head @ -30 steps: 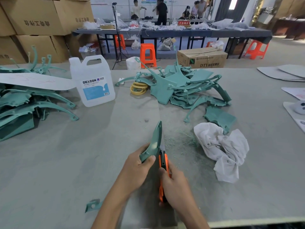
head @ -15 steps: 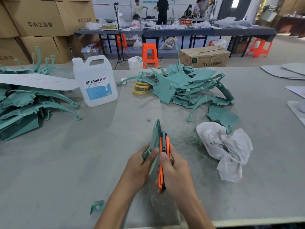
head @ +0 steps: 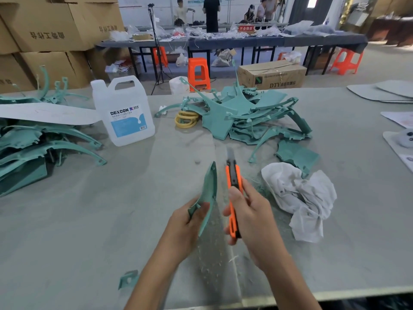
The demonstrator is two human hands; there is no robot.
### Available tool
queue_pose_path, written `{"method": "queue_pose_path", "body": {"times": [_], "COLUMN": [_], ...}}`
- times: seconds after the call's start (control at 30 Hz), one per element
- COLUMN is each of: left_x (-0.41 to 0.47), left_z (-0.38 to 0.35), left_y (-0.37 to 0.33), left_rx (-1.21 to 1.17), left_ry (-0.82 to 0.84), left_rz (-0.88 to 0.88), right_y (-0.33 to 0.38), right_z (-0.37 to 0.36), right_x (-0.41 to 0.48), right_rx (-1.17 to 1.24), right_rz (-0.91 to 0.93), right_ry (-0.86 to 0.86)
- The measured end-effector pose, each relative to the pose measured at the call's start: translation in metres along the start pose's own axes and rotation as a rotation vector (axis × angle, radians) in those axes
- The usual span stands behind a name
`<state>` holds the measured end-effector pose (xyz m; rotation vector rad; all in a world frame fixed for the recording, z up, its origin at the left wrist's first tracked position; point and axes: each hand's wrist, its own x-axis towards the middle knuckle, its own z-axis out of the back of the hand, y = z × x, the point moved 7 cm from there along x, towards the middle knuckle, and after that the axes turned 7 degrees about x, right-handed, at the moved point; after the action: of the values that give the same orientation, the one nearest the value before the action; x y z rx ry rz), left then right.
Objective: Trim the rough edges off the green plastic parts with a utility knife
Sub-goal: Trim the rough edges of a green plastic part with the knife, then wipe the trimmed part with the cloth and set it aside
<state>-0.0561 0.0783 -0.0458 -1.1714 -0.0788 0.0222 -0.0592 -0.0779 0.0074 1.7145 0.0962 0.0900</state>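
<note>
At 6 o'clock the left hand [head: 185, 222] curls fingers and thumb round the lower end of a slim green part [head: 209, 191], held upright over the table [head: 89, 220]. Just beside it at 3 o'clock, the right hand [head: 252, 217] grips the orange utility knife [head: 232, 182], blade extended and pointing away. If the blade skids off that thin edge, it could nick the left thumb. At 12 o'clock more green parts [head: 245, 115] lie heaped

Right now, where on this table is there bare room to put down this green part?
Widest patch: left of your left hand, bordered by the jug, the left pile of green parts and the scrap by the front edge. A second lies right of the rag, short of the papers. Crowded: the far middle, under the big pile.
</note>
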Motion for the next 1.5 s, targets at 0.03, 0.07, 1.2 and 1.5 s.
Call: {"method": "queue_pose_path", "body": {"times": [0.03, 0.07, 1.2, 1.5], "left_x": [0.0, 0.0, -0.006, -0.005], "left_z": [0.002, 0.003, 0.002, 0.008], "left_y": [-0.001, -0.002, -0.008, -0.002], "left_rx": [0.014, 0.02, 0.052, 0.089], "left_ry": [-0.015, -0.034, -0.103, -0.186], "left_rz": [-0.008, -0.019, -0.055, -0.036], "right_y": [-0.01, -0.021, -0.04, -0.021], "right_z": [0.008, 0.014, -0.022, 0.039], "right_x": [-0.001, -0.003, -0.007, 0.01], "right_rx": [-0.018, -0.035, -0.187, -0.59], "right_rz": [-0.044, -0.084, -0.021, -0.022], "right_ry": [-0.035, -0.055, 0.019, -0.174]}}
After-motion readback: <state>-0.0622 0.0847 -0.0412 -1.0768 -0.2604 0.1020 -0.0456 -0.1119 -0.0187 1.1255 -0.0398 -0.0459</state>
